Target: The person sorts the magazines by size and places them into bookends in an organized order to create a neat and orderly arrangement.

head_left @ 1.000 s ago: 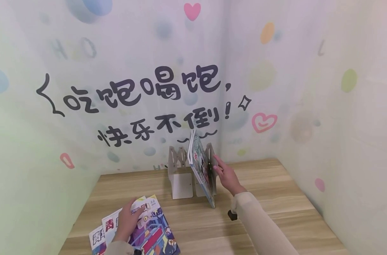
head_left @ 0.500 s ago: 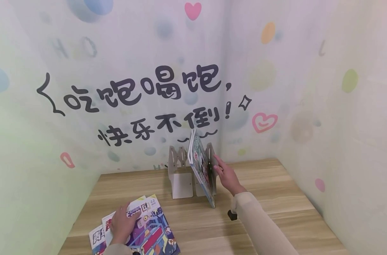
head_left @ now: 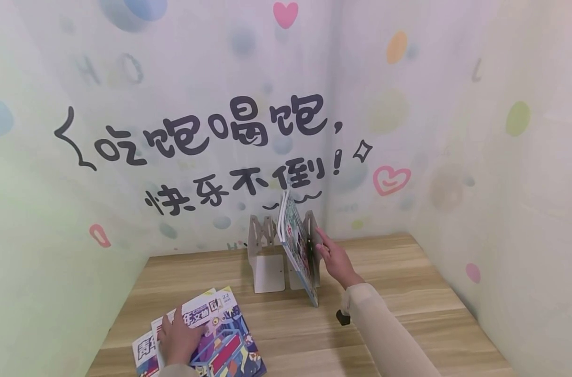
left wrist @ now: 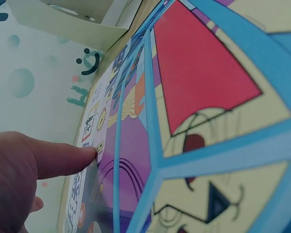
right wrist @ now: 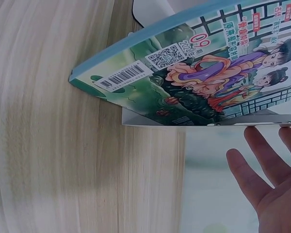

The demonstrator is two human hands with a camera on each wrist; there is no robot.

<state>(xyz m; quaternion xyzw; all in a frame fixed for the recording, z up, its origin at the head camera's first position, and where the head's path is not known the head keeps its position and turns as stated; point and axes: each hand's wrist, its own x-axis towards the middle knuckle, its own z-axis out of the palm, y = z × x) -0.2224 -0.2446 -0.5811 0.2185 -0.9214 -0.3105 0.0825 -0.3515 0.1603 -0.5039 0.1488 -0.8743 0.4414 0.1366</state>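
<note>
My left hand [head_left: 178, 337] rests spread on a small stack of overlapping magazines at the table's front left. The top magazine [head_left: 231, 343] has a purple and blue illustrated cover; in the left wrist view my thumb [left wrist: 63, 158] lies against that cover [left wrist: 203, 73]. A beige book rack [head_left: 269, 275] stands at the back. Green-covered magazines [head_left: 296, 238] lean tilted in its right part, their bottom corner sticking out in front. With extended fingers, my right hand [head_left: 337, 264] touches the outside of the rack's right panel [right wrist: 262, 120].
The wood-grain table [head_left: 384, 314] runs back to a decorated wall [head_left: 286, 68] with large black lettering. A pale side wall [head_left: 512, 209] bounds it on the right. The rack's left part [head_left: 262, 230] holds no magazines.
My left hand has shifted slightly left over the magazine stack and its fingers have spread, showing more of the title. My right hand, the rack and its magazines have stayed put.
</note>
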